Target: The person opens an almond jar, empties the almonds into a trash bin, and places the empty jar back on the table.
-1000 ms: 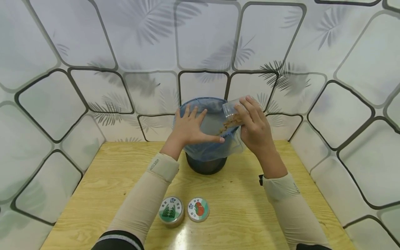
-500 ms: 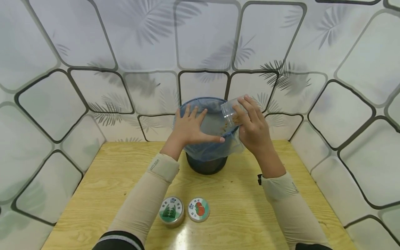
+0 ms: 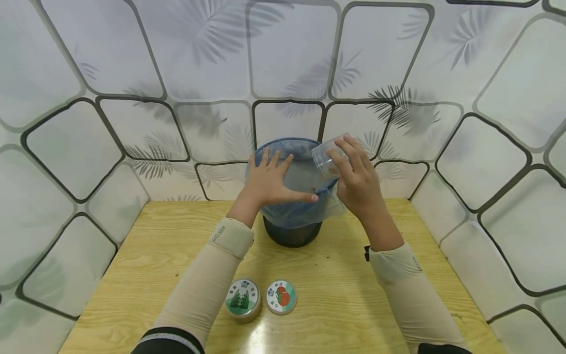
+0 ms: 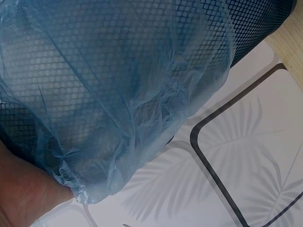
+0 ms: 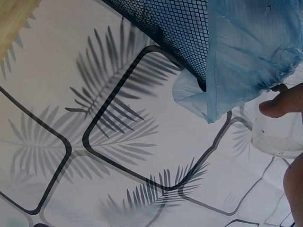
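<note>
A dark mesh wastebasket [image 3: 293, 238] lined with a blue plastic bag [image 3: 289, 215] stands at the back of the table. My left hand [image 3: 268, 184], fingers spread wide, rests on the near-left part of its rim. Over the right side of the opening, my right hand [image 3: 360, 186] grips a clear plastic jar [image 3: 322, 158], tilted with its mouth toward the basket. Small brown bits cling inside the jar. In the right wrist view, fingers hold the see-through jar [image 5: 270, 135] beside the bag. The left wrist view shows the bag [image 4: 104, 109] draped over the mesh.
Nearer the front of the wooden table [image 3: 353, 305] sit a round container with a green-leaf label [image 3: 242, 300] and a round lid with a tomato picture [image 3: 281, 297]. A patterned wall covering [image 3: 292, 59] surrounds the table at the back and sides.
Brown pieces have poured from the jar into the basket, leaving the jar nearly empty. My right hand and the jar have shifted slightly left; my left hand has stayed in place.
</note>
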`<state>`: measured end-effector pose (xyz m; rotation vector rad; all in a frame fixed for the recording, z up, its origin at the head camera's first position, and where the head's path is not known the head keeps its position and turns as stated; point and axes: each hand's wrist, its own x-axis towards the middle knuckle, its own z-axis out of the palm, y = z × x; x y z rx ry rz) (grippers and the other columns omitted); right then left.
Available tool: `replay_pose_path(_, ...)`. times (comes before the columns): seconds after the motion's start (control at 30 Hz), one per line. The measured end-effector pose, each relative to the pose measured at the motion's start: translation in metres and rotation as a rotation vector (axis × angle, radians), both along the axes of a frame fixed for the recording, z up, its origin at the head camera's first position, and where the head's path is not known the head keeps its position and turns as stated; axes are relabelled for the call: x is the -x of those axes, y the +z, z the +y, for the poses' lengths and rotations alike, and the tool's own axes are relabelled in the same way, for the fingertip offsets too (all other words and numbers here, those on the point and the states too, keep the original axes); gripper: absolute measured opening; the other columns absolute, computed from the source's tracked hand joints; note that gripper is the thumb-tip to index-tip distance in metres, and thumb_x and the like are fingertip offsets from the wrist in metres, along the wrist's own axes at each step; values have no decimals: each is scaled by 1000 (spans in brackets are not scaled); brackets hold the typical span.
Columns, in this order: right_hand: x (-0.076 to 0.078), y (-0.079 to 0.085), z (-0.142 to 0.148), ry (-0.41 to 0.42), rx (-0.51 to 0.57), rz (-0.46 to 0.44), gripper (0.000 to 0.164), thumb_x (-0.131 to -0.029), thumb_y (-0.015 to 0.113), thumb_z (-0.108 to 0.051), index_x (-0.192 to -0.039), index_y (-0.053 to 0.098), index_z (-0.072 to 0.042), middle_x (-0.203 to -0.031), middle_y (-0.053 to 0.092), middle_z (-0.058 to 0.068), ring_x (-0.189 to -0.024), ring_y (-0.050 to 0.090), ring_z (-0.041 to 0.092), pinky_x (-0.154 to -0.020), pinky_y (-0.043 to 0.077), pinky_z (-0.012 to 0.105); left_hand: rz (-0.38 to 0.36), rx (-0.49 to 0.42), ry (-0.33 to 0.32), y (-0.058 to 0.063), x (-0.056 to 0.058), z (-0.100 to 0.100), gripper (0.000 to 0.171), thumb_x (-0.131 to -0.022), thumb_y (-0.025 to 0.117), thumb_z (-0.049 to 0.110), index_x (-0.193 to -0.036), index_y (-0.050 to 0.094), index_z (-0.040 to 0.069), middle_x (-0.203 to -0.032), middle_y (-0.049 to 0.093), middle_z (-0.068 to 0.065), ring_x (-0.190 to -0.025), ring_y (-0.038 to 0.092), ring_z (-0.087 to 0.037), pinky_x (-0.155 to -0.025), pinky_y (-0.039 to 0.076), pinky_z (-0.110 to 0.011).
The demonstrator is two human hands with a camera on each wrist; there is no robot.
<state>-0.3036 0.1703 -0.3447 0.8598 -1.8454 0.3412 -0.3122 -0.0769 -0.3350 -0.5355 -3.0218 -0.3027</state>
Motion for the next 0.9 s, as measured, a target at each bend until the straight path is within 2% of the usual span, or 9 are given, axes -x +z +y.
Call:
replay_pose_path(0.13,0,0,0,-4,-20,3,59,-89,45,28,-136,64,-3,-147,59,21,-147,50,39,-119,48,50,6,3,1,-1,0,0,131,-71,53,102,-172,19,26,-178,17,-17,-166,3,-43,-128,1,-75)
replay_pose_path(0.43,0,1,0,1,-55,5,70,-83,37,32,-137,64,-3,-149,59,20,-149,48,38,-128,37,49,17,6,4,-2,0,0,131,-71,53,103,-172,20,26,-178,18,-16,-166,4,-44,-128,2,-74)
replay_pose_path(0.53,-1,1,-1,-5,-47,2,68,-84,41,31,-137,65,-4,-149,59,19,-148,49,37,-127,37,53,13,4,4,-2,0,0,131,-71,53,103,-172,20,26,-178,18,-16,-166,4,-44,-128,2,-74)
replay_pose_path(0.7,-2,1,0,-48,-42,2,61,-87,60,22,-141,64,-6,-149,59,19,-146,50,38,-126,37,56,9,0,4,-2,0,0,131,-71,53,103,-172,20,26,-178,17,-17,-166,3,-44,-128,1,-74)
replay_pose_path(0.77,-2,1,0,-71,-44,8,60,-89,59,20,-142,64,-6,-149,59,18,-146,51,38,-128,35,53,7,-4,5,-2,0,0,131,-70,53,103,-172,20,26,-178,17,-16,-166,3,-43,-128,0,-74)
replay_pose_path(0.9,-3,1,0,-118,-39,13,60,-92,50,22,-142,65,-8,-149,60,17,-148,50,36,-132,28,49,5,-6,4,-2,1,0,132,-70,53,103,-172,20,26,-178,16,-16,-166,2,-43,-129,-1,-74)
